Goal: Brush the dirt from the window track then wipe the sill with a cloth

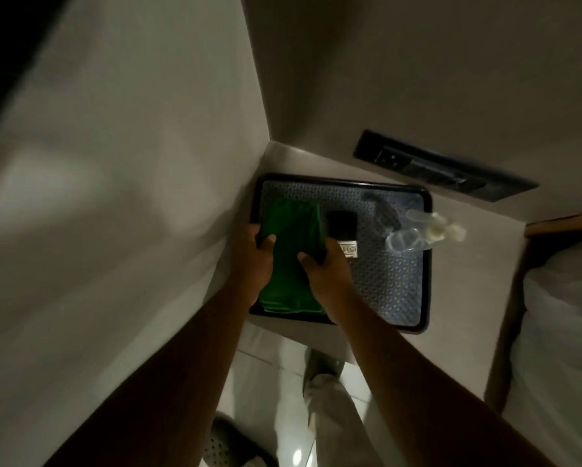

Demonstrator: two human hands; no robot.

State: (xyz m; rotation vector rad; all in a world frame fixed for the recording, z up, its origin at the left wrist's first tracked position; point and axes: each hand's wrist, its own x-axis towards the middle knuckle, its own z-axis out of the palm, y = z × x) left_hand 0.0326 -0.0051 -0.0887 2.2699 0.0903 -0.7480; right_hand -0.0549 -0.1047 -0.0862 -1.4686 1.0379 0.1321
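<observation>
The cloth (289,254), long axis running away from the person, is pinched at its sides by both hands' fingers (270,240), the brush (342,230) lying just right.

We see a folded green cloth (291,261) on a black-rimmed tray (426,264), its blue-grey liner seemingly honeycomb-patterned.

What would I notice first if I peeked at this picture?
Probably the bright green cloth, lying folded in the left part of a black tray tucked into the corner of a pale counter. Both hands are on it: the left hand at its left edge, the right hand at its right edge. A clear spray bottle lies on its side at the tray's right rim, and a dark brush rests beside the cloth.
</observation>
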